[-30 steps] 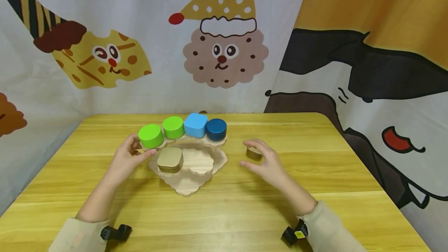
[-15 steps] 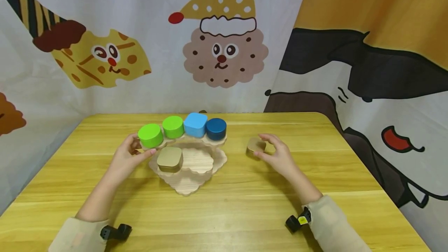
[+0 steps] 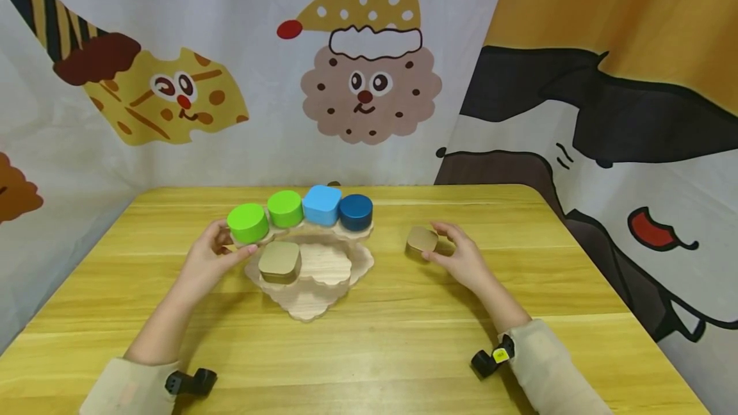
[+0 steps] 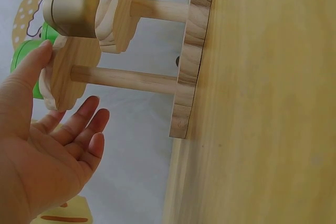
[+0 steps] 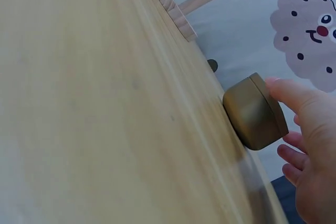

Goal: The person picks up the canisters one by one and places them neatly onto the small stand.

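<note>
A tiered wooden stand (image 3: 325, 264) with scalloped shelves on round posts stands left of centre. My left hand (image 3: 207, 255) pinches the left edge of its top shelf (image 4: 65, 72), thumb in front, other fingers loose below. On that shelf sit two round green tins (image 3: 248, 223), a square light-blue tin (image 3: 323, 205) and a round dark-blue tin (image 3: 356, 212). A square gold tin (image 3: 280, 262) rests on the lower shelf's left side. Right of the stand, another gold tin (image 3: 421, 241) is on the table, pinched between thumb and index finger of my right hand (image 3: 464, 260).
The wooden table (image 3: 375, 351) reaches back to a printed cloth (image 3: 230, 165) hanging behind it. The stand's base (image 4: 191, 56) lies flat on the tabletop. Black wrist cameras (image 3: 193, 382) sit at both sleeves.
My right hand has shifted right and round the gold tin, uncovering its top, with thumb and index finger now at its sides. The left hand and stand stay in place.
</note>
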A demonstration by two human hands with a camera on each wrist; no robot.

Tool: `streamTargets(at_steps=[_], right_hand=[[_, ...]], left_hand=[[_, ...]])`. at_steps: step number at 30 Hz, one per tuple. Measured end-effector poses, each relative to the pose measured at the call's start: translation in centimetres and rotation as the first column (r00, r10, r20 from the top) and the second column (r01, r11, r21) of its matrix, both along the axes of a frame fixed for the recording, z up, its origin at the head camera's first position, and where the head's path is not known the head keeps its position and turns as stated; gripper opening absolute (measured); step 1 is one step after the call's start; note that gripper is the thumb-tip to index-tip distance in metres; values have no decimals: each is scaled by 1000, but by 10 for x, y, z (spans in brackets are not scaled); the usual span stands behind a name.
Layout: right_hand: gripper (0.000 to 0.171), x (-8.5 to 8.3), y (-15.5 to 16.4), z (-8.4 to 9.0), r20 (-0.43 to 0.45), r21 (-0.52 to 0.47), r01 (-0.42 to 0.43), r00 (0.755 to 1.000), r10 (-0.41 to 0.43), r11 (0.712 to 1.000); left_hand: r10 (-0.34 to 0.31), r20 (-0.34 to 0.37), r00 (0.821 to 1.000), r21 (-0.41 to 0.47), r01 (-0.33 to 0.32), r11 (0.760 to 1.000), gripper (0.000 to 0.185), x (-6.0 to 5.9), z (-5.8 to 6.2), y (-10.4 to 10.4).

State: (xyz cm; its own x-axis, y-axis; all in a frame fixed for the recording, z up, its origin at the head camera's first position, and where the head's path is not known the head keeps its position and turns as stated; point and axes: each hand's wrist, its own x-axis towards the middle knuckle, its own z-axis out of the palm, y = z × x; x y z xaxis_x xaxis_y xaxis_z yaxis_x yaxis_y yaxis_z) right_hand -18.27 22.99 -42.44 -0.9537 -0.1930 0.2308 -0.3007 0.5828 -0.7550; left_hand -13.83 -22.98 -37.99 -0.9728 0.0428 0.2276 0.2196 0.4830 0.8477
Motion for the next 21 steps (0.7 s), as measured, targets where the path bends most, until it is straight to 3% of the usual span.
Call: streamTargets(at_steps=[21], right_hand=[[65,0,-1,-13,20,-31,25,999,-25,999]], left_hand=[[4,-3,1000,-1,-4,1000,57,1,0,0]])
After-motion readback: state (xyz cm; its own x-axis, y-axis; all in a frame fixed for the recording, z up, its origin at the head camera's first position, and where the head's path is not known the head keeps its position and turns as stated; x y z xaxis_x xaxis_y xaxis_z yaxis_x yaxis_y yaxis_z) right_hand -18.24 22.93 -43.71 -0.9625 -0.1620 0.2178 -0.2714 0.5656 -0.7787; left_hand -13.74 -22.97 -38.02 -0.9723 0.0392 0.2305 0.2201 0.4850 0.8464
